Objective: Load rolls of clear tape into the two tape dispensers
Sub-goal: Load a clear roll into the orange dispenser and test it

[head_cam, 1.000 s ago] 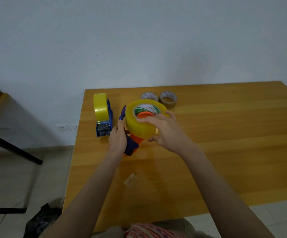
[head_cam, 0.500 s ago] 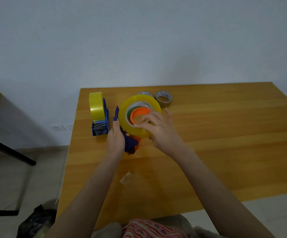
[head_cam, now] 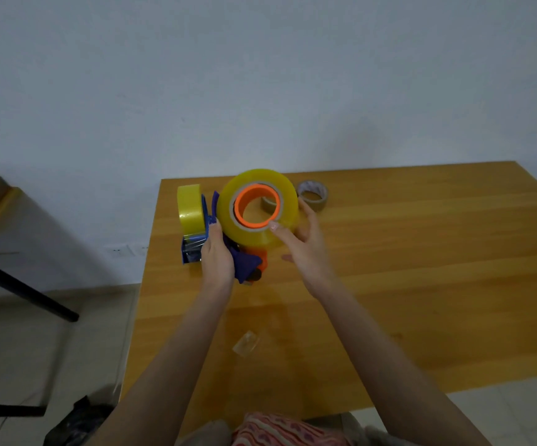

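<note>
Looking down over the table (head_cam: pixel 421 252), we see the left hand (head_cam: pixel 217 257) wrapped around the dark blue handle of a dispenser (head_cam: pixel 244 264), held near the far left corner. We cannot tell whether the dispenser rests on the wood or hangs just above it. The big roll (head_cam: pixel 254 239) of clear, yellowish tape sits on the dispenser's orange hub (head_cam: pixel 241 207), with its open face turned towards us. The right hand (head_cam: pixel 307 252) is loose and spread, grasping nothing. One fingertip (head_cam: pixel 273 225) touches the lower face of the big roll and another finger lies beside its right rim.

Just to the left of the left hand, at the left edge of the table, stands the other dispenser (head_cam: pixel 191 252), which is blue. It carries a second roll (head_cam: pixel 190 207), upright on its edge. Behind the big roll, close to the far edge, a small roll (head_cam: pixel 314 196) lies flat. Part of another small roll (head_cam: pixel 268 203) shows through the orange hub.

Closer to us, between the two forearms, a crumpled scrap of tape (head_cam: pixel 246 344) lies on the wood. Off the table, by the near left corner, we make out a black bag (head_cam: pixel 77 420) on the floor. Further left stands a piece of furniture (head_cam: pixel 19 284) with black legs.
</note>
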Available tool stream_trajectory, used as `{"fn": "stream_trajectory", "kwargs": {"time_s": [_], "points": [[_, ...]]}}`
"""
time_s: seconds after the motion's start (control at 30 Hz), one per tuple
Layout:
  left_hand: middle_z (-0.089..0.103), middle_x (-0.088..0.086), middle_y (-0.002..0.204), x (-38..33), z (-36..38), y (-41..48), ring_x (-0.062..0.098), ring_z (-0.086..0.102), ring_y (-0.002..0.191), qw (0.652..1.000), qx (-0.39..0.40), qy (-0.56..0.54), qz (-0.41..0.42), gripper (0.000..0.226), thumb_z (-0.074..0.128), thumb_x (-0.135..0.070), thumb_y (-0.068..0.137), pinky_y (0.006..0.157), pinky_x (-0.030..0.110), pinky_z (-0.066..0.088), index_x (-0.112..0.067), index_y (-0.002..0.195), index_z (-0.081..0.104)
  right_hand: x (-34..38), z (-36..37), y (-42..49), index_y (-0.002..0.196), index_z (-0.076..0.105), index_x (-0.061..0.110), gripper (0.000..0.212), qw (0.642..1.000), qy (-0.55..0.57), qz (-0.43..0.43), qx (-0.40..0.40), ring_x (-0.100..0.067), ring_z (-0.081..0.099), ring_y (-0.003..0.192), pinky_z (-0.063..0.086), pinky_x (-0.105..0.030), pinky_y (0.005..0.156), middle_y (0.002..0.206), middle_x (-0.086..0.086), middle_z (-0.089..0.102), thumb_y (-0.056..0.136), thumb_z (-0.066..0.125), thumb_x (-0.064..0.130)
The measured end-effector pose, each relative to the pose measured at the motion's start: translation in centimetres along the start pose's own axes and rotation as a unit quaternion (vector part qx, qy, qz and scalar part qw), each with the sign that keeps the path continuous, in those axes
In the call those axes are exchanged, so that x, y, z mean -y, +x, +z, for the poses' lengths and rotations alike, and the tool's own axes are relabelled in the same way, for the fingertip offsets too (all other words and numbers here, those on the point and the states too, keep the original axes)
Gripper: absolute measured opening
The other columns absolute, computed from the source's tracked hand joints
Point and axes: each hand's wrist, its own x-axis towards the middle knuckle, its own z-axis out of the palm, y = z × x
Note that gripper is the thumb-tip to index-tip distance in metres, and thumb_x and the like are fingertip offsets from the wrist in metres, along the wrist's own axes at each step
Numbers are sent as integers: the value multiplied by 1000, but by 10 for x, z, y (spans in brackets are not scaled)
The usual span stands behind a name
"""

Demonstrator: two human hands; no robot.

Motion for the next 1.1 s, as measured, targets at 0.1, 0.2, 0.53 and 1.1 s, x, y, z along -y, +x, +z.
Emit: {"fn": "stream_trajectory", "kwargs": {"time_s": [0.1,0.2,0.53,1.1], "points": [[62,3,97,-2,0,-1,16,59,81,999,11,-25,-24,32,33,-44,99,69,31,49,-25,99,59,-4,0,2,139,36,35,69,1000,23,-3,-14,-3,63,100,58,-28,74,117,15,60,82,74,25],[64,0,93,2,3,-7,14,62,79,994,26,-87,-68,32,32,-39,100,60,26,55,-22,102,59,2,-7,6,130,40,42,65,999,-39,-24,-5,-10,64,102,59,-29,75,122,6,61,77,76,29],[73,6,96,8,1,-13,22,70,82,972,82,-157,-158,52,38,-58,92,73,38,56,-18,112,65,26,-7,1,140,39,41,81,968,-240,-63,45,-15,49,126,55,-43,90,143,11,45,69,79,43],[74,8,96,10,-9,-4,26,70,86,962,67,-191,-185,51,46,-62,86,74,42,56,-21,109,66,17,19,-20,86,72,6,33,974,-16,217,64,-25,60,108,45,-51,100,107,-8,71,84,68,39]]}}
